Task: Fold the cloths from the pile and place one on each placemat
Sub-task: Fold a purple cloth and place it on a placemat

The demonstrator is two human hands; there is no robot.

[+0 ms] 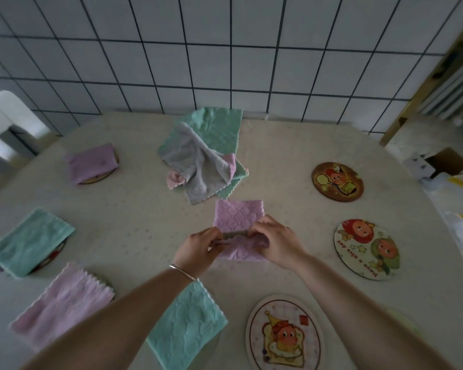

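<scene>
Both my hands pinch the pink quilted cloth at its fold: my left hand grips the left end, my right hand the right end, fingers curled round the doubled edge. That cloth lies on the cream table, just on my side of the unfolded pile of green, grey and pink cloths. Left of the pile, four folded cloths sit on placemats: a purple one, a green one, a pale pink one, another green one under my left forearm. Right of the pile, three cartoon placemats lie bare: brown, white and toast-printed.
</scene>
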